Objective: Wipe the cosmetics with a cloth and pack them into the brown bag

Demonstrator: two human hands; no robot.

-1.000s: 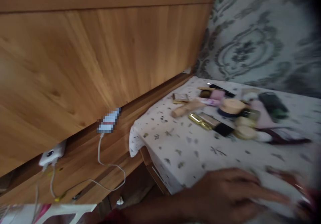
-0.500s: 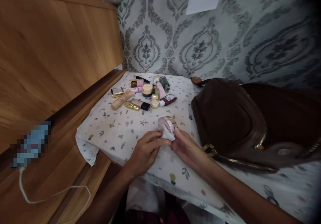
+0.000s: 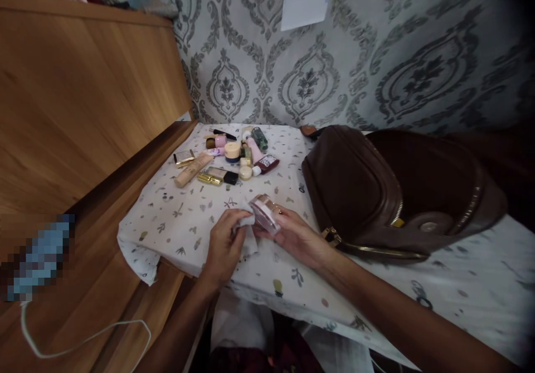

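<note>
A round, clear-lidded compact (image 3: 266, 212) is tilted in my right hand (image 3: 295, 236), whose fingers wrap its right side and underside. My left hand (image 3: 225, 245) pinches a white wipe (image 3: 249, 239) just left of the compact; part of the wipe hangs below the fingers. Beyond both hands, several cosmetics lie grouped on the patterned cloth (image 3: 167, 211): a beige tube (image 3: 193, 170), a gold tube (image 3: 209, 179), a cream-lidded jar (image 3: 232, 151), a dark red tube (image 3: 267, 164) and a green bottle (image 3: 259, 138).
A large brown bag (image 3: 351, 189) with its zip open stands on the cloth to the right. Wooden furniture (image 3: 92, 83) rises at the left. A white cable (image 3: 104, 325) runs from a blurred blue object (image 3: 44, 256) at the lower left.
My left hand has moved left, away from the compact, with the wipe. The compact has turned in my right hand, showing more of its rim. The view has shifted to the right.
</note>
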